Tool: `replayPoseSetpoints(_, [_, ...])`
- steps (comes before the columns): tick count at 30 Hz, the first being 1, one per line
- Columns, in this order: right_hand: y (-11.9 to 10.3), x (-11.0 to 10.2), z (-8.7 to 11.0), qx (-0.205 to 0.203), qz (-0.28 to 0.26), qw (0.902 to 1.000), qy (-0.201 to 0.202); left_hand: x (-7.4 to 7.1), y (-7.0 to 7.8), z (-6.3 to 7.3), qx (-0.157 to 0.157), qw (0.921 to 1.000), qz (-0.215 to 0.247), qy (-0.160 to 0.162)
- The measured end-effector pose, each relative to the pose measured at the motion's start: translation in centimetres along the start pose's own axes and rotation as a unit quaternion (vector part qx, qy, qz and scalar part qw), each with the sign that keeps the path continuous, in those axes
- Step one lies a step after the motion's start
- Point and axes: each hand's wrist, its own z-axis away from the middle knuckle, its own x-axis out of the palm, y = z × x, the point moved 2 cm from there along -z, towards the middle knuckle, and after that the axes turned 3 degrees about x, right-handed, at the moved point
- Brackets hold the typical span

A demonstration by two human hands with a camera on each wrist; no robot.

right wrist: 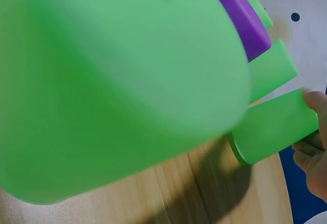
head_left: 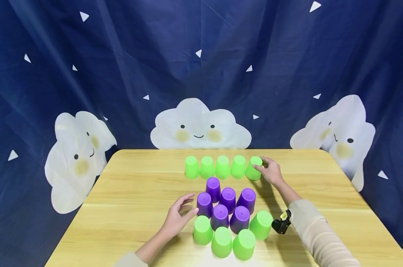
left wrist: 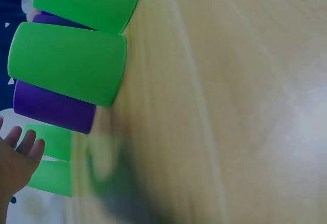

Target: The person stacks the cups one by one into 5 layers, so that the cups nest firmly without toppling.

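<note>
My right hand [head_left: 270, 172] grips an upside-down green cup [head_left: 253, 168] at the right end of a back row of green cups [head_left: 223, 167]. In the right wrist view, the thumb and fingers of that hand [right wrist: 316, 147] are round the narrow end of the held cup [right wrist: 273, 127]. My left hand [head_left: 177, 218] holds nothing, its fingers loosely bent just left of a purple cup [head_left: 204, 205] and a front green cup [head_left: 202, 230]. Several purple cups [head_left: 228, 200] stand upside down in the middle group. The left wrist view shows the left hand [left wrist: 20, 157] with fingers spread.
Green cups [head_left: 221, 243] edge the front of the purple group, and one [head_left: 261, 225] stands at its right, near the black wrist camera [head_left: 282, 222]. Everything stands on a wooden table [head_left: 134, 185]. Behind it hangs a dark blue curtain [head_left: 201, 81] with clouds.
</note>
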Motion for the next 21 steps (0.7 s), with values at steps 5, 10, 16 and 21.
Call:
replayPoseSetpoints(5, [0.0, 0.0, 0.0, -0.003, 0.004, 1.0000, -0.007, -0.2, -0.6, 0.7, -0.009, 0.9999, 0.011, 0.006])
replayPoseSetpoints(10, [0.0, 0.1, 0.0, -0.012, 0.008, 0.9997, -0.018, -0.6, -1.2, 1.5, -0.019, 0.9998, -0.001, 0.005])
replayPoseSetpoints(16, [-0.2, 0.1, 0.1, -0.010, 0.014, 0.9995, -0.028, -0.8, -1.4, 2.2, -0.017, 0.9997, -0.003, 0.020])
replayPoseSetpoints(21, [-0.2, -0.1, 0.0, -0.013, 0.021, 0.9992, -0.031, -0.4, -1.3, 2.4, -0.001, 0.9999, -0.006, 0.014])
